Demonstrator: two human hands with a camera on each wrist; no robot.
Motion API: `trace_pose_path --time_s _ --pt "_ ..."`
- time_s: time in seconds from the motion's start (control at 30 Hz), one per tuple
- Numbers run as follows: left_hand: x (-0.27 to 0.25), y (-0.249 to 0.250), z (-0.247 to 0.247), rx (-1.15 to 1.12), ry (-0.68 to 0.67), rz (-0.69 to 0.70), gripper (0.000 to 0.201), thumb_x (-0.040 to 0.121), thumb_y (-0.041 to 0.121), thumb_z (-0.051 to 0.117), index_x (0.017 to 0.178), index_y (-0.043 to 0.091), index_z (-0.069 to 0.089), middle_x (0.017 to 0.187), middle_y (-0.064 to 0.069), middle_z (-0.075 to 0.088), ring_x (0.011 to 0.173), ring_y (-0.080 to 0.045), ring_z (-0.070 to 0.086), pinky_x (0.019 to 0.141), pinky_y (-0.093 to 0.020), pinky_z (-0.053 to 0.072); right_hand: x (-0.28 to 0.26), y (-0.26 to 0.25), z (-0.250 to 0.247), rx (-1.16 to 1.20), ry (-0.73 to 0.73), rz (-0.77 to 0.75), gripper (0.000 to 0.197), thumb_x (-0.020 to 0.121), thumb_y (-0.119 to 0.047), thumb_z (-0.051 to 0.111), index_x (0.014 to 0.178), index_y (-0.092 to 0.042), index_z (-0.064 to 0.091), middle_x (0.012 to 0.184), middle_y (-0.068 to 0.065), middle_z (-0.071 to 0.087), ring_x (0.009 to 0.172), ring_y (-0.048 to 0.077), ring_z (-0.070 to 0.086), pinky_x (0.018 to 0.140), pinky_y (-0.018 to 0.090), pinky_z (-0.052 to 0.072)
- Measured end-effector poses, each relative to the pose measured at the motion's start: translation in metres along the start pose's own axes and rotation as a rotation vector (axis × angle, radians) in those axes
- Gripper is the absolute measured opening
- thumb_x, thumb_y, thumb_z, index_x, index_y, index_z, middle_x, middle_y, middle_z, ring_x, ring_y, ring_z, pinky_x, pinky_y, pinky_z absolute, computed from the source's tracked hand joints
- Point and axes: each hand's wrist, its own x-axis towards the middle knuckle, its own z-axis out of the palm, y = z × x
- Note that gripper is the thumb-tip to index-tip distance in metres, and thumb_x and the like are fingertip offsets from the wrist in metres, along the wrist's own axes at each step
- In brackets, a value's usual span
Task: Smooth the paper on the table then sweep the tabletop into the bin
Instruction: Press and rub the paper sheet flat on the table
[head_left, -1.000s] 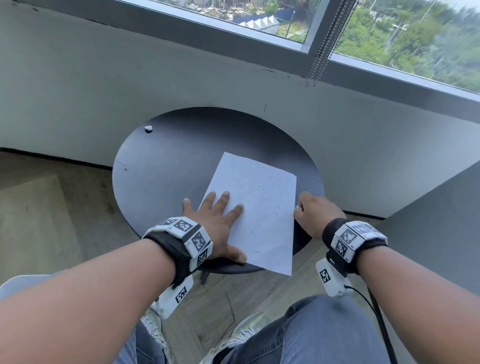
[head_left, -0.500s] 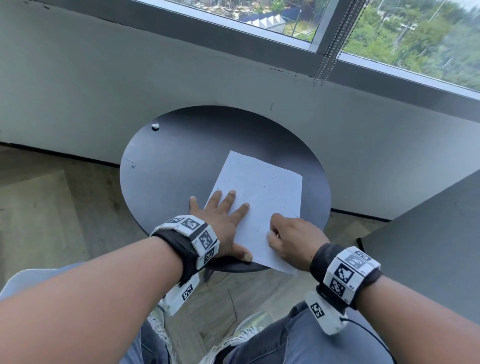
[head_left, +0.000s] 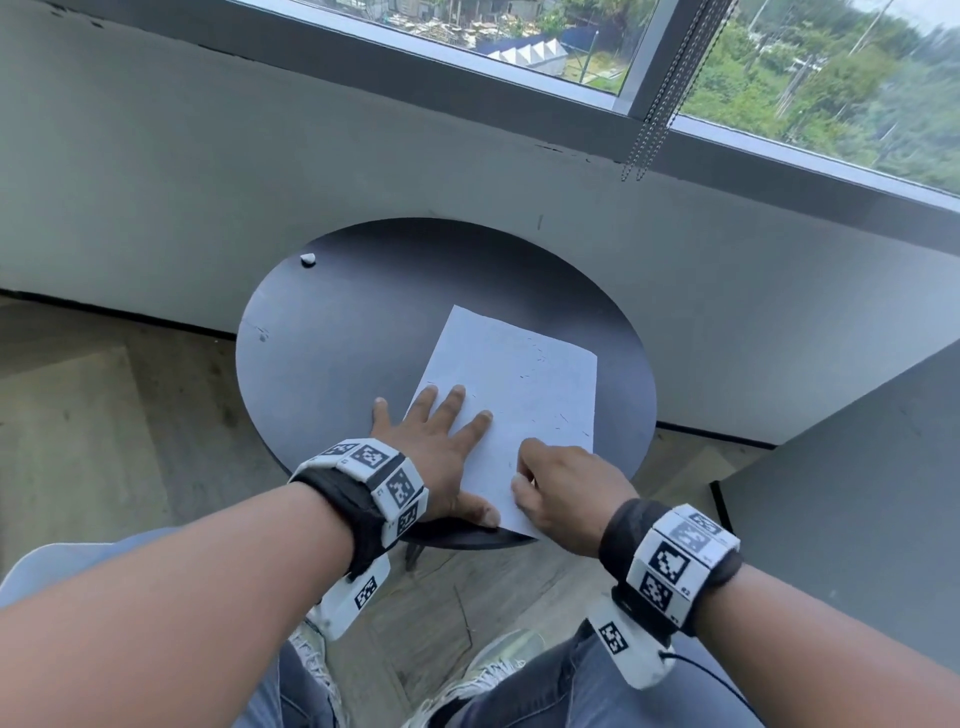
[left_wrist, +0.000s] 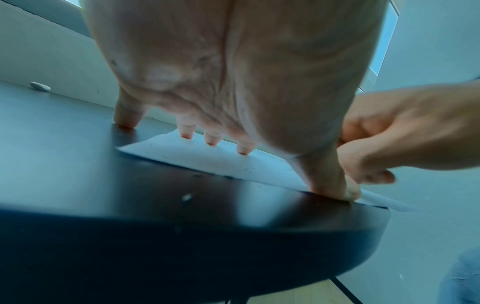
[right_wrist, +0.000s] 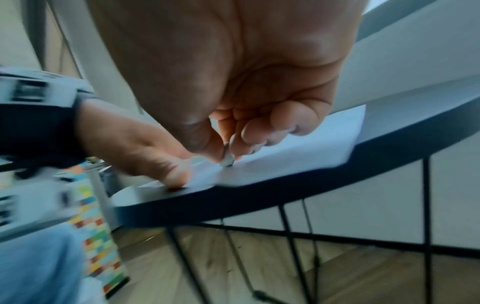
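Observation:
A white sheet of paper (head_left: 524, 384) lies on the round black table (head_left: 337, 353), its near corner hanging over the front edge. My left hand (head_left: 431, 441) lies flat with spread straight fingers; three fingertips press the paper's left edge (left_wrist: 207, 162), and the little finger and thumb touch the tabletop (left_wrist: 78, 164). My right hand (head_left: 561, 488) is curled into a loose fist beside the left thumb. Its fingertips (right_wrist: 233, 148) touch the near part of the paper (right_wrist: 311, 152). A small grey bit shows at those fingertips, unclear what. A small white crumb (head_left: 308, 258) sits at the table's far left.
A grey wall and window stand just behind the table, and a bead chain (head_left: 649, 130) hangs down. A grey panel (head_left: 857, 493) rises at the right. Thin black table legs (right_wrist: 293, 246) and a colourful patterned box (right_wrist: 98, 236) stand on the wooden floor.
My right hand moved from the table's right edge leftward and nearer, onto the near part of the paper by my left thumb. The left hand stayed flat in place.

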Motion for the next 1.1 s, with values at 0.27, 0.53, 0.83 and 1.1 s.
trace_pose_path --time_s 0.27,0.53,0.83,1.1 --pt "-0.004 0.003 -0.003 -0.02 -0.034 -0.013 0.118 0.068 0.098 0.041 0.156 0.043 -0.016 0.166 0.003 -0.027 0.153 -0.027 -0.023 0.116 -0.072 -0.001 0.059 0.08 -0.033 0.002 0.081 0.377 0.014 0.09 -0.029 0.039 0.094 -0.017 0.047 0.1 0.008 0.059 0.085 0.032 0.058 0.071 0.036 0.046" --pt "-0.029 0.007 -0.009 0.004 0.026 -0.036 0.097 0.07 0.097 0.038 0.153 0.05 0.019 0.163 -0.001 0.014 0.149 -0.027 0.014 0.115 -0.063 0.017 0.06 0.076 -0.026 0.05 0.084 0.307 0.012 0.089 -0.03 0.036 0.089 -0.02 0.043 0.091 0.006 0.059 0.082 0.032 0.057 0.07 0.038 0.049" --pt "-0.014 0.0 -0.017 -0.012 0.112 -0.04 0.118 0.071 0.091 0.052 0.16 0.033 0.001 0.167 -0.002 -0.021 0.155 -0.027 -0.017 0.121 -0.063 0.002 0.033 0.047 -0.026 0.025 0.111 0.137 0.013 0.092 -0.03 0.039 0.085 -0.021 0.045 0.083 -0.004 0.057 0.08 0.026 0.054 0.069 0.037 0.048" --pt "-0.012 0.0 0.011 -0.058 0.064 -0.086 0.127 0.069 0.096 0.042 0.159 0.028 -0.016 0.166 -0.002 -0.027 0.153 -0.026 -0.025 0.119 -0.065 -0.004 0.009 -0.031 -0.009 0.051 -0.015 -0.125 0.014 0.092 -0.033 0.044 0.085 -0.021 0.048 0.083 -0.003 0.056 0.078 0.022 0.049 0.065 0.034 0.042"
